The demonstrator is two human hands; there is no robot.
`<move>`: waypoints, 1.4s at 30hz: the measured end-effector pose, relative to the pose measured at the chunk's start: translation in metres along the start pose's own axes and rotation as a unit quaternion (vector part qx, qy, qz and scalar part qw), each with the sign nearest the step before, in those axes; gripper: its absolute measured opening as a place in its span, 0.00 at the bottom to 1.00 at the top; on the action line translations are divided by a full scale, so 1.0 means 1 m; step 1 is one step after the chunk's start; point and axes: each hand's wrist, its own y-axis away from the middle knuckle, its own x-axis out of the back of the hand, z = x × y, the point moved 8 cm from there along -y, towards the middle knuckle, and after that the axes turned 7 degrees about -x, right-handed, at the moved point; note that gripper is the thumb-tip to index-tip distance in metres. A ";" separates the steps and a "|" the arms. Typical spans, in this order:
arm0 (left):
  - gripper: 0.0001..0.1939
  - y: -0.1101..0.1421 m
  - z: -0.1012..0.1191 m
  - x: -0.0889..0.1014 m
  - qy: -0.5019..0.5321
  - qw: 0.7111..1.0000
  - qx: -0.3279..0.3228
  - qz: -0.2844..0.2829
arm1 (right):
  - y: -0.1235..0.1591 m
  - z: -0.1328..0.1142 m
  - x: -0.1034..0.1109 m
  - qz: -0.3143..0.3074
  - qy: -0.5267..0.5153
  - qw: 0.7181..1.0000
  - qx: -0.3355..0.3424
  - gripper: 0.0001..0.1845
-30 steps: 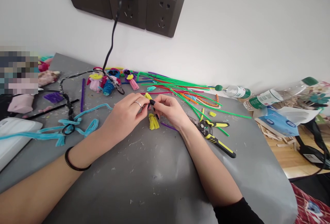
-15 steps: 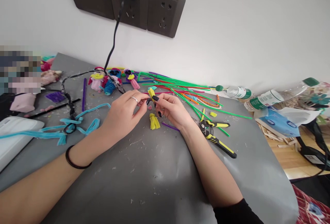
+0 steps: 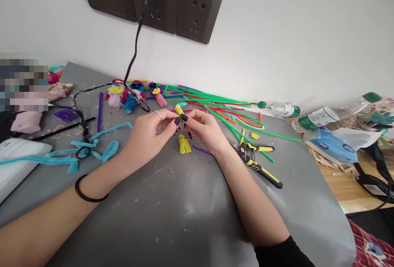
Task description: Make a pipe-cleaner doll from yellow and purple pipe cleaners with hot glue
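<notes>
A short yellow pipe-cleaner bundle (image 3: 179, 110) sticks up between my hands, its lower part hidden by fingers. My right hand (image 3: 205, 131) pinches it between thumb and fingers. From the other side, the thumb and forefinger of my left hand (image 3: 155, 129) close on the same bundle. Just below them, a second yellow pipe-cleaner bundle (image 3: 184, 144), tied near its top, lies on the grey table (image 3: 172, 209). Yellow-and-black wire strippers (image 3: 255, 160) lie to the right of my right wrist.
Green, red and orange pipe cleaners (image 3: 212, 99) spread along the wall. Small pipe-cleaner figures (image 3: 131, 102) sit behind my left hand. Light-blue strands (image 3: 101, 150) and a black cord (image 3: 135, 53) lie left. Plastic bottles (image 3: 318, 118) and a tissue pack (image 3: 334, 146) are at the right.
My left thumb and forefinger have come in against the yellow bundle, closing the small gap to my right hand. The bundle now tilts slightly further left. Things on the table stay put.
</notes>
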 end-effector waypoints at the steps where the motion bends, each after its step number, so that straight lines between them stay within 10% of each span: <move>1: 0.13 0.000 -0.001 -0.001 0.011 1.000 0.006 -0.002 | 0.000 -0.001 0.000 0.003 0.007 1.000 0.006 0.27; 42: 0.03 -0.003 -0.021 -0.012 0.287 0.953 0.088 0.037 | 0.003 -0.010 0.009 0.089 0.051 0.994 0.049 0.27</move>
